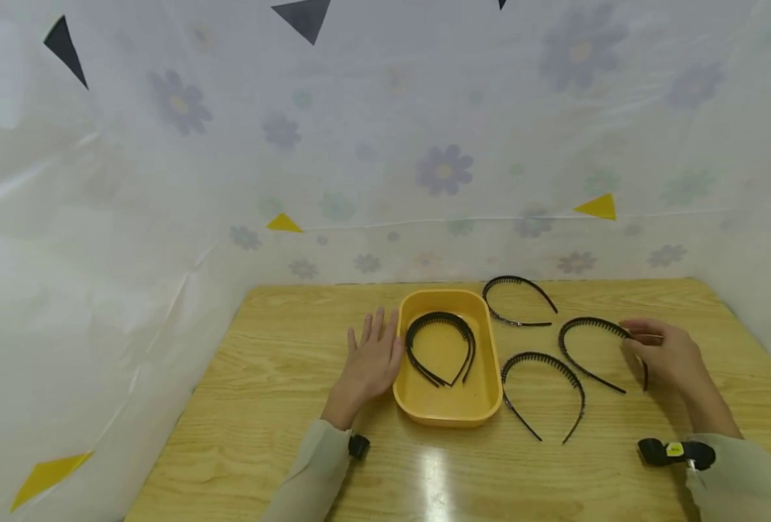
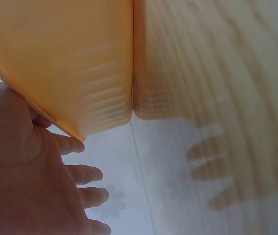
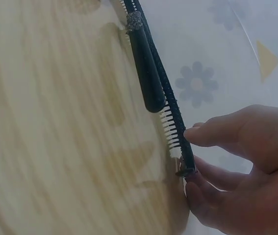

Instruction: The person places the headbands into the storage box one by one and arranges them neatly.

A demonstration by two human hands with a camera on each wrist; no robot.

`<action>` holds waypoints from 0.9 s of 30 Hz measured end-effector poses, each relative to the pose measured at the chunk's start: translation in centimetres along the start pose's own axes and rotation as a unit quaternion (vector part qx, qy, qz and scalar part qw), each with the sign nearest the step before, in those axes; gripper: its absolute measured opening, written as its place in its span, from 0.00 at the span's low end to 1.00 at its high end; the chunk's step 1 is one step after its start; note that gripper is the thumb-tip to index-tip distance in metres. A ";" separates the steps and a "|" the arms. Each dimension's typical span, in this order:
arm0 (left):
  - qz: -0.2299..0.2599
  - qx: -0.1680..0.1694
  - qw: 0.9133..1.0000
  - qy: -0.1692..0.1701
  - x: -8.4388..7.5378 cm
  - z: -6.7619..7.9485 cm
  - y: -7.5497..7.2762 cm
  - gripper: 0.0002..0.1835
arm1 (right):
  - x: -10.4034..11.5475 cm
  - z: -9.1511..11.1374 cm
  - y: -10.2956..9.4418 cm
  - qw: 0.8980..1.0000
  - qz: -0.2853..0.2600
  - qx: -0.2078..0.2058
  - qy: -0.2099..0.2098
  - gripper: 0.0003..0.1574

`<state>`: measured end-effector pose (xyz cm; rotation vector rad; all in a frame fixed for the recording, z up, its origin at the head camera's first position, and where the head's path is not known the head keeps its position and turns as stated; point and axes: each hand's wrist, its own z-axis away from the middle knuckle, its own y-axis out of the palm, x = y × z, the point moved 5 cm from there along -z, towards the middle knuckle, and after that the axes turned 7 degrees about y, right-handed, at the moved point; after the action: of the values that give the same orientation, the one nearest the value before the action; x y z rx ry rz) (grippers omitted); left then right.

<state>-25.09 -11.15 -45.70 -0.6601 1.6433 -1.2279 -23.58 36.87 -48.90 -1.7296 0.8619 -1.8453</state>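
My right hand (image 1: pixel 672 355) pinches the right side of a black toothed headband (image 1: pixel 594 320) at the right of the table. In the right wrist view, thumb and fingers meet the headband (image 3: pixel 179 120) near one part of its band. My left hand (image 1: pixel 369 362), fingers straight, lies against the left side of a yellow plastic tray (image 1: pixel 447 418). The left wrist view shows the tray's wall (image 2: pixel 80 44) and rim beside the palm and thumb. Inside the tray lie overlapping black headbands (image 1: pixel 410 346); their exact number is hard to tell.
Two more black headbands lie right of the tray: one at the back (image 1: pixel 514 278), another in front (image 1: pixel 542 356). The wooden table (image 1: pixel 281 348) ends at a pale flowered sheet (image 1: pixel 372 181) behind and at both sides.
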 end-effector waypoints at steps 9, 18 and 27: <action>-0.001 0.003 1.000 -0.002 0.0 0.0 -0.1 0.32 | -0.1 0.1 -0.1 1.000 0.005 0.001 0.004 0.24; -0.005 -0.001 1.000 -0.001 0.1 0.0 -0.1 0.32 | 0.2 0.2 -0.4 0.999 0.025 -0.014 0.033 0.25; 0.002 0.000 1.000 -0.002 -0.1 0.0 -0.1 0.32 | -0.3 0.1 -0.8 0.997 0.009 -0.013 0.076 0.30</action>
<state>-25.09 -11.16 -45.55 -0.6592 1.6413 -1.2224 -23.36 37.61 -48.52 -1.6074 0.9615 -1.9825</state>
